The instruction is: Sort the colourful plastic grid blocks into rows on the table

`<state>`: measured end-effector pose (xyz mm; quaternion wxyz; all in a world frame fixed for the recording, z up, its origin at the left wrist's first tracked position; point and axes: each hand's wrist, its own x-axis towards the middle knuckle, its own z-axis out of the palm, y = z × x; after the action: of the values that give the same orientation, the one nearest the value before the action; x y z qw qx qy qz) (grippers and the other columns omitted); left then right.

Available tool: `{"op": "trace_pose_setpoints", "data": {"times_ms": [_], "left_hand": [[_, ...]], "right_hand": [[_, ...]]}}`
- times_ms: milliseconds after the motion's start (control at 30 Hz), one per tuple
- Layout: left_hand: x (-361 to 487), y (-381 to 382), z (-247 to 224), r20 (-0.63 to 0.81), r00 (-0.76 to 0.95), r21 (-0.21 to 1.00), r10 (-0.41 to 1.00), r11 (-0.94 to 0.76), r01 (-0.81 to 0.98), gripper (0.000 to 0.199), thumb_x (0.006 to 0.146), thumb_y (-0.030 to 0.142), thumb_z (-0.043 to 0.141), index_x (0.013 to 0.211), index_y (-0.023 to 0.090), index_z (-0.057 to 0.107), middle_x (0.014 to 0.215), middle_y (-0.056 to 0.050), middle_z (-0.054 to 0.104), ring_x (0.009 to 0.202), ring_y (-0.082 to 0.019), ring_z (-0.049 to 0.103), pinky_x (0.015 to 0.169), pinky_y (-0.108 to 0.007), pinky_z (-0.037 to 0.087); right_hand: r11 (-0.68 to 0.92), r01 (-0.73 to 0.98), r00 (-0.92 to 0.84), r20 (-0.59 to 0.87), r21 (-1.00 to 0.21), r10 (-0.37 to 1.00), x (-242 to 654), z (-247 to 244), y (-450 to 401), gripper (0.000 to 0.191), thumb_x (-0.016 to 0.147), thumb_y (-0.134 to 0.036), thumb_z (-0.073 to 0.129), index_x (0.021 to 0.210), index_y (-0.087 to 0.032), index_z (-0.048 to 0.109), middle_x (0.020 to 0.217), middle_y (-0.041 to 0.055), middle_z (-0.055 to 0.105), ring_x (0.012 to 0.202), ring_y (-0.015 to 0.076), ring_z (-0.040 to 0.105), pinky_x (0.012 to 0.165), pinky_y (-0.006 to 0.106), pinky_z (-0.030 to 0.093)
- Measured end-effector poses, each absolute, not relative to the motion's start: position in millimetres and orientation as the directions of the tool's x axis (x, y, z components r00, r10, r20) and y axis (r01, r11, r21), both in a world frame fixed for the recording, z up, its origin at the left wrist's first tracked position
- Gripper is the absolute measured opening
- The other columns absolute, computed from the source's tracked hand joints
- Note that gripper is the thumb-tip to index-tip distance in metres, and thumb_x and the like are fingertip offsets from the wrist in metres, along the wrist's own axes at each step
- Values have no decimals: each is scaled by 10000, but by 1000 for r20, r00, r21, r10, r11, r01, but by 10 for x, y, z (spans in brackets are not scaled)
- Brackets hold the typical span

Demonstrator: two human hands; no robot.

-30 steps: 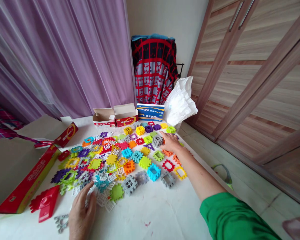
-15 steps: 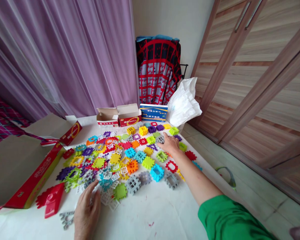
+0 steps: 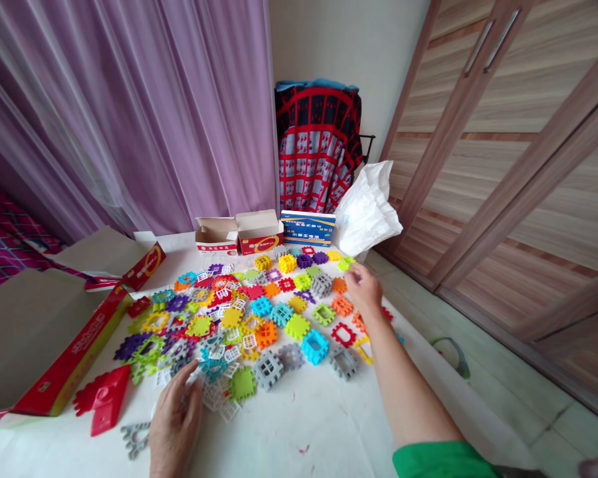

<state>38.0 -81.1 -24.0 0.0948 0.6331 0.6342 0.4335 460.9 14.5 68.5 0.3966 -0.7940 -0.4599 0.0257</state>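
Both hands sit well apart over the desk (image 3: pixel 289 438) in the head view. Fingers partly curled, the left hand (image 3: pixel 177 418) is at the near edge of a spread of colourful toothed pieces (image 3: pixel 232 317), beside some white lattice pieces (image 3: pixel 228 410); whether it grips anything cannot be told. A grey angular piece (image 3: pixel 128 435) lies just left of it, with a red piece (image 3: pixel 108 401) beyond. Across the spread, the right hand (image 3: pixel 365 289) is bent near its right edge, close to a lime-green piece (image 3: pixel 346 263) and an orange piece (image 3: pixel 339 285); its grip is hidden too. A grey stack (image 3: pixel 321 285) stands nearby. Behind the pieces are small red boxes (image 3: pixel 262 243), a blue box (image 3: pixel 307 234) and a crumpled white bag (image 3: pixel 369 212); a large open box (image 3: pixel 74 348) lies at left.
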Motion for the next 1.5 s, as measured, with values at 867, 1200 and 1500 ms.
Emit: {"op": "trace_pose_setpoints", "data": {"times_ms": [867, 1200, 1500], "left_hand": [[500, -761, -85, 610, 132, 287, 781, -373, 882, 297, 897, 282, 422, 940, 223, 709, 932, -55, 769, 944, -219, 707, 861, -352, 568], [433, -745, -156, 647, 118, 259, 753, -363, 895, 304, 908, 348, 434, 939, 243, 717, 943, -45, 771, 917, -211, 716, 844, -327, 577], [324, -707, -280, 617, 88, 305, 782, -341, 889, 300, 889, 414, 464, 987, 262, 703, 991, -32, 769, 959, -230, 717, 858, -350, 580]], "right_hand": [[399, 737, 295, 791, -546, 537, 3823, 212, -664, 226, 898, -310, 542, 858, -199, 735, 805, 71, 762, 679, 173, 695, 660, 273, 561], [-4, 839, 308, 470, -544, 827, 4744, 462, -231, 336, 831, -314, 542, 1123, -215, 674, 1062, 94, 731, 954, 255, 682, 821, 374, 529], [84, 966, -92, -21, -246, 996, 5012, 739, 576, 985, 647, -308, 730, 1522, -187, 294, 1486, 190, 431, 1348, 375, 405, 1080, 516, 302]]}}
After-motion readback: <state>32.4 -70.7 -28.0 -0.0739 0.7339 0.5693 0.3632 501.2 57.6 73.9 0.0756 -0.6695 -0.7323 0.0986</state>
